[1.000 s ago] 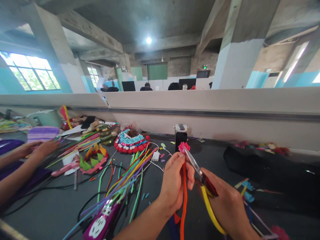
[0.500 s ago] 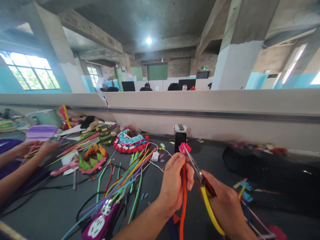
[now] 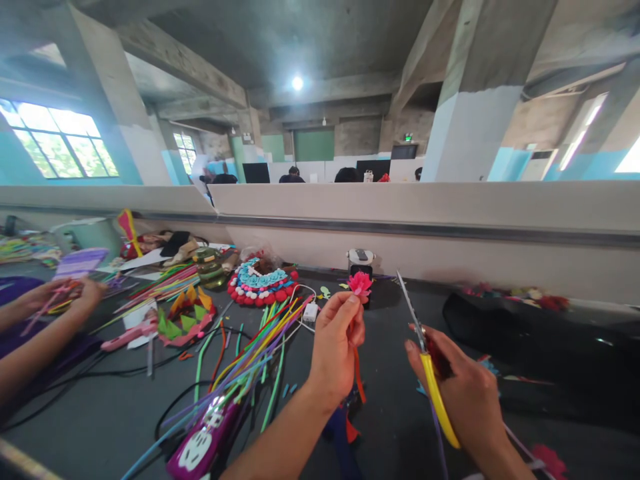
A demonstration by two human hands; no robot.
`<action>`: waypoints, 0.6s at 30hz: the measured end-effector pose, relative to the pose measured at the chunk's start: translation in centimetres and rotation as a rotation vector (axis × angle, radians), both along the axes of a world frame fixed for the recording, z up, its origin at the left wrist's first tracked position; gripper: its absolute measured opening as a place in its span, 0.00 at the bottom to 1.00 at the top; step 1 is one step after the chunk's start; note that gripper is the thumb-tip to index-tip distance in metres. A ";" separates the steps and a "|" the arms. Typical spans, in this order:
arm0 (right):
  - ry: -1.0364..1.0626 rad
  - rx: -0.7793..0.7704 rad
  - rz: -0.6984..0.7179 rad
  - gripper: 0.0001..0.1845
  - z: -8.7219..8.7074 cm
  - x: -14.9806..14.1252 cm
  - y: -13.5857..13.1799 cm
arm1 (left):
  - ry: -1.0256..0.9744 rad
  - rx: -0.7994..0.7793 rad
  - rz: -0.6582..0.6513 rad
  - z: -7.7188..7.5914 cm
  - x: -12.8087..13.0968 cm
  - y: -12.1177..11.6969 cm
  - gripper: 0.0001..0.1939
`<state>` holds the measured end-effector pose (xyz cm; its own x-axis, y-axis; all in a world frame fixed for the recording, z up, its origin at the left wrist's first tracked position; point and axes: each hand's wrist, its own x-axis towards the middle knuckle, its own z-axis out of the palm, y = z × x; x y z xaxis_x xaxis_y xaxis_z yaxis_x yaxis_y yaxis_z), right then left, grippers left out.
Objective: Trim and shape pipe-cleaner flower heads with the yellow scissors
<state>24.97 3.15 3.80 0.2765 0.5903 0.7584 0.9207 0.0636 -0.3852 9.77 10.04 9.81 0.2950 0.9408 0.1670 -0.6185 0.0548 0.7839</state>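
Observation:
Between thumb and fingertips, my left hand [image 3: 336,347] pinches a bright pink artificial flower [image 3: 360,285], petals facing up. An orange strip [image 3: 359,379] hangs down beside that hand's lower fingers; where its upper part goes is hidden. My right hand [image 3: 457,387] is wrapped round scissors [image 3: 431,380] with a yellow handle, their metal blades pointing up and looking closed. The blades stand to the right of the flower, apart from it. Behind the flower a dark phone [image 3: 367,271] leans against a white device [image 3: 361,256].
Coloured craft stems [image 3: 260,353] lie left of my hands, near a purple power strip [image 3: 203,440]. Beyond are a beaded collar [image 3: 263,285] and a felt crown [image 3: 186,321]. Black cloth [image 3: 520,340] lies right. A co-worker's hands [image 3: 65,297] work at far left.
The scissors have moved right and down, away from the flower. My left hand has shifted slightly left and turned, raising the flower; the orange strip now hangs behind it with less showing.

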 end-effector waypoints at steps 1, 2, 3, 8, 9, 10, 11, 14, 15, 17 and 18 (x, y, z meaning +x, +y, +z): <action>-0.001 -0.004 -0.002 0.19 0.0 0.1 0.0 | 0.001 0.002 -0.009 0.0 0.0 0.1 0.07; 0.003 -0.008 -0.003 0.19 0.0 0.3 0.0 | 0.003 0.005 -0.020 -0.1 0.0 0.1 0.07; 0.011 -0.012 -0.002 0.19 0.0 0.4 0.0 | 0.007 0.010 -0.030 -0.2 0.0 0.2 0.07; 0.041 -0.038 0.013 0.18 -0.2 0.8 0.1 | 0.060 0.080 -0.003 -0.6 0.0 0.8 0.09; 0.043 -0.044 0.015 0.17 -0.2 0.8 0.1 | 0.067 0.095 0.004 -0.7 0.0 0.9 0.10; 0.045 -0.050 0.020 0.17 -0.1 0.9 0.2 | 0.070 0.105 0.008 -0.8 0.1 1.1 0.11; 0.047 -0.053 0.026 0.16 -0.1 0.9 0.2 | 0.069 0.111 0.013 -0.9 0.1 1.2 0.11; 0.046 -0.054 0.070 0.15 0.1 1.0 0.3 | 0.053 0.092 0.034 -1.4 0.3 1.7 0.08; 0.047 -0.056 0.085 0.15 0.2 1.1 0.3 | 0.044 0.079 0.038 -1.5 0.3 1.8 0.06; 0.049 -0.063 0.113 0.15 0.3 1.3 0.4 | 0.024 0.066 0.043 -1.7 0.4 1.9 0.05; 0.047 -0.066 0.120 0.15 0.4 1.4 0.4 | 0.015 0.068 0.046 -1.7 0.5 2.0 0.05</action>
